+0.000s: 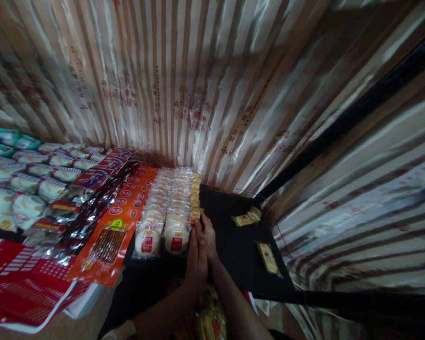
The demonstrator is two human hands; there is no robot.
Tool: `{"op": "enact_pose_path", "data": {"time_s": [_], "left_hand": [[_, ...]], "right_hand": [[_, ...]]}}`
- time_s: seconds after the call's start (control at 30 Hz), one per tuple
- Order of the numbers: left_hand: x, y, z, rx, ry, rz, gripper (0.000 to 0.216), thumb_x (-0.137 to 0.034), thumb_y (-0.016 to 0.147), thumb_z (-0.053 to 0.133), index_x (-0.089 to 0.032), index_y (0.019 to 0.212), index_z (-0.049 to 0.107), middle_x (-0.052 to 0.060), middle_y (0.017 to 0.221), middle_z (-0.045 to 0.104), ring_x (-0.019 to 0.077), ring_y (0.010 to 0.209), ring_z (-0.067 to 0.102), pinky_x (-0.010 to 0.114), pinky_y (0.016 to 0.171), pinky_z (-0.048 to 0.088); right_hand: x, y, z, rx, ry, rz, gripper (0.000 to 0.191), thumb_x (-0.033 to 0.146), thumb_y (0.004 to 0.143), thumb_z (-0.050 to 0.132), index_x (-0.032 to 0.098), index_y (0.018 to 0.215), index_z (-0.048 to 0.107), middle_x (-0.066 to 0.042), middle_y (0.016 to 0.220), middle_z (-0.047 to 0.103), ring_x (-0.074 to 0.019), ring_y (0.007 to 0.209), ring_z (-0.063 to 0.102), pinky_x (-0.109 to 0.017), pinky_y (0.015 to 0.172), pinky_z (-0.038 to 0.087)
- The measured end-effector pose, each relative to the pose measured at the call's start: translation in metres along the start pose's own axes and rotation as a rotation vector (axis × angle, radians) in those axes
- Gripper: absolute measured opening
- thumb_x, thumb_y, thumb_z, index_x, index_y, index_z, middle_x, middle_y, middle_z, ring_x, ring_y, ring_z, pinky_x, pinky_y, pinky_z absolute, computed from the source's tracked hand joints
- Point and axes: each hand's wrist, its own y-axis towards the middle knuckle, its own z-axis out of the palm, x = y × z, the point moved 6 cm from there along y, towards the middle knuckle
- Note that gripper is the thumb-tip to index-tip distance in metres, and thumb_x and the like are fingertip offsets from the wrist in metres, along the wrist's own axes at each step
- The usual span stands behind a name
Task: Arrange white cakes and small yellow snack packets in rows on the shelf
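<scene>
My left hand [197,259] and my right hand [208,238] lie side by side, touching, with fingers stretched forward. Their fingertips meet the near end of a narrow row of small yellow snack packets [195,196]. Just left of my hands are two rows of round, pale crackers in clear wrappers, the nearer row [177,231] and the farther row [149,233], both with red labels. No packet is plainly gripped; my fingers partly hide the front yellow one. Below my forearms, more yellow wrapped packets [208,318] show dimly.
Orange snack-stick packs [109,236], dark red packs [106,170], white bags [24,182] and green bags [2,137] fill the left. A red basket [21,283] stands front left. Loose yellow packets [268,257] lie on the black tabletop [233,250]. A dark pole [340,123] slants before striped sheeting [198,71].
</scene>
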Motion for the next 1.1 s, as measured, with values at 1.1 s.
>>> {"op": "enact_pose_path", "data": {"time_s": [1.1], "left_hand": [[-0.001,-0.006,0.004,0.013,0.049,-0.053,0.058,-0.033,0.089,0.029,-0.008,0.141,0.021,0.011,0.149,0.023,0.0149,0.137,0.022,0.028,0.113,0.015]], "right_hand": [[-0.004,-0.015,-0.003,-0.025,0.158,0.127,0.040,0.044,0.075,0.054,0.019,0.106,0.052,-0.008,0.099,0.064,-0.0205,0.087,0.061,-0.033,0.074,0.051]]}}
